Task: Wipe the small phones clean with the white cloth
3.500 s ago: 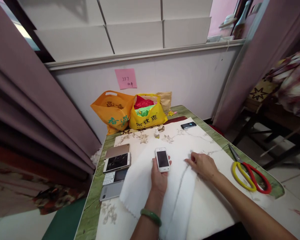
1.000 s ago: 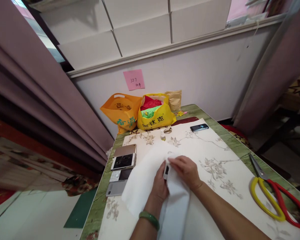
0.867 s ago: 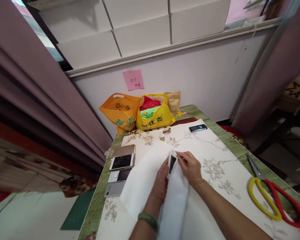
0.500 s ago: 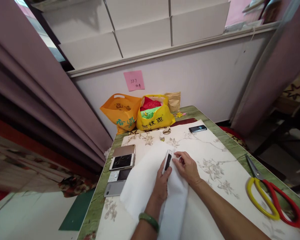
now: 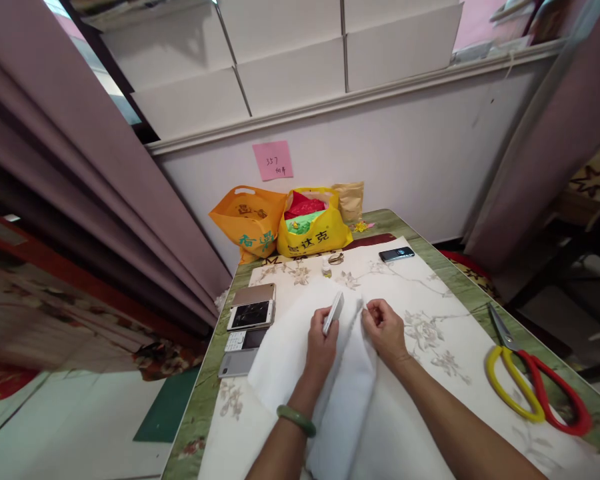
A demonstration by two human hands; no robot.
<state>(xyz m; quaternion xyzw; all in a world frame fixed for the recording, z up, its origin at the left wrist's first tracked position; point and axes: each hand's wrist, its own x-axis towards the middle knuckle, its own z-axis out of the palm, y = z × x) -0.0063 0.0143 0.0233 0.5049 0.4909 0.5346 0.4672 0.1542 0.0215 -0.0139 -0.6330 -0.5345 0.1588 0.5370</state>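
Observation:
My left hand (image 5: 321, 343) is closed around a slim white and silver phone (image 5: 335, 312), held tilted up with its edge toward me. To its right, my right hand (image 5: 386, 333) pinches the raised edge of a white cloth (image 5: 347, 383) between thumb and fingers. The cloth spreads under both hands, with a fold standing up between them. Left of the cloth lie several phones in a column: a gold one (image 5: 255, 293), a white one (image 5: 251, 316) with a dark screen, a keypad phone (image 5: 236, 341) and a grey one (image 5: 237, 363).
Large scissors (image 5: 513, 383) with yellow and red handles lie at the right. A dark phone (image 5: 397, 254) rests at the far right. Eyeglasses (image 5: 336, 259) and a small bottle (image 5: 327, 269) sit farther back, before an orange bag (image 5: 247, 213) and a yellow bag (image 5: 310, 240).
The phone in my left hand has turned, so its dark face no longer shows. My right hand has moved from beside the phone and lifted the cloth's edge. The view has shifted slightly.

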